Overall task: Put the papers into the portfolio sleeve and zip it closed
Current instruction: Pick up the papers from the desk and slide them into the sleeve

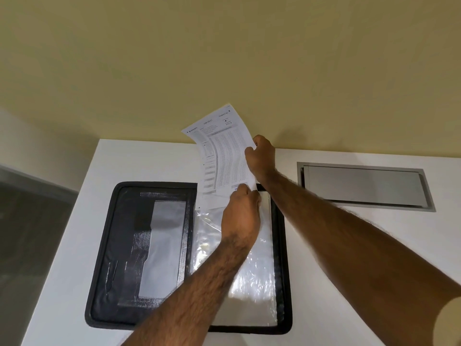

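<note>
- A black portfolio is found lying open and flat on a white table, which is set against a yellowish wall.
- The left inner panel is seen to carry black pockets and a grey insert.
- The right half is covered by a clear plastic sleeve, crinkled and glossy, with its open top edge at the far side.
- A printed sheet of paper, filled with rows of small print, is held upright and bowed above the sleeve's top edge; its lower edge is at the sleeve mouth, and whether it has entered cannot be told.
- The left hand is closed at the sheet's lower edge, fingers pinched on the paper and apparently on the sleeve's lip.
- The right hand is closed on the sheet's right edge, thumb in front, fingers behind.
- The zipper is noted along the portfolio's border, undone.
- A brushed-metal hatch is recessed in the table, to the right, well apart from the portfolio.
</note>
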Demonstrator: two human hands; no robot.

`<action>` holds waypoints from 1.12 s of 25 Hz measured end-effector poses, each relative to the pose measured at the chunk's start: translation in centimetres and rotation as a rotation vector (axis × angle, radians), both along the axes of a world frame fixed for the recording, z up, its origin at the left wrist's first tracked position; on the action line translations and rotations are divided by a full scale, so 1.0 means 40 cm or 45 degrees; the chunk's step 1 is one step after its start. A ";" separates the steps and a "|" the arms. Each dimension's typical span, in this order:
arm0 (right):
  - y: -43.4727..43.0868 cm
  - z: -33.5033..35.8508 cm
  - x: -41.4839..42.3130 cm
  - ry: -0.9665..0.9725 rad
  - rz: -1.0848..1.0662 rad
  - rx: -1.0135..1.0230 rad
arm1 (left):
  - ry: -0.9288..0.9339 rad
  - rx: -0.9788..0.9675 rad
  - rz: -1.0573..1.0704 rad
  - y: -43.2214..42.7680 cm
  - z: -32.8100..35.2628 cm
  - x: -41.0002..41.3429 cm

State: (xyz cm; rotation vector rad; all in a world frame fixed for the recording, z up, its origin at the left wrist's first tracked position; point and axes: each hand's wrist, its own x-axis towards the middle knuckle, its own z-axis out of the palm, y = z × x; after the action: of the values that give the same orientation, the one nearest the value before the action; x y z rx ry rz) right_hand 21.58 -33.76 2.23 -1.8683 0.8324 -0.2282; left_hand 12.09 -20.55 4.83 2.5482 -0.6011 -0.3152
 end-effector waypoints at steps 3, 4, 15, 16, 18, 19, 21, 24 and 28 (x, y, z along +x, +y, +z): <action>0.008 -0.003 -0.018 0.005 -0.017 -0.056 | 0.004 -0.005 -0.003 -0.004 0.011 0.027; 0.011 0.001 -0.023 0.004 -0.022 -0.076 | 0.007 -0.013 -0.011 -0.007 0.016 0.036; -0.056 0.050 -0.028 0.226 0.315 0.191 | 0.145 -0.022 -0.122 -0.004 0.033 0.125; -0.057 0.055 -0.035 0.231 0.320 0.285 | 0.144 -0.026 -0.122 -0.005 0.032 0.126; -0.064 0.057 -0.051 0.303 0.394 0.466 | 0.135 -0.032 -0.114 -0.009 0.030 0.126; -0.068 0.055 -0.060 0.364 0.453 0.537 | 0.134 -0.032 -0.111 -0.010 0.027 0.127; -0.076 0.043 -0.074 0.477 0.534 0.577 | 0.143 -0.027 -0.118 -0.011 0.022 0.129; -0.080 0.029 -0.077 0.462 0.517 0.539 | 0.220 -0.036 -0.107 -0.014 0.023 0.125; -0.088 0.028 -0.068 0.396 0.503 0.501 | 0.273 0.011 -0.095 -0.009 0.015 0.096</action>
State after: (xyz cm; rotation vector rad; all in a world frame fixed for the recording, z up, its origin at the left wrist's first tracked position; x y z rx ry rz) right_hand 18.86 -37.27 3.36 -1.6670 0.6361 0.4529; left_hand 15.93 -20.91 5.42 2.4611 -0.6138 -0.6096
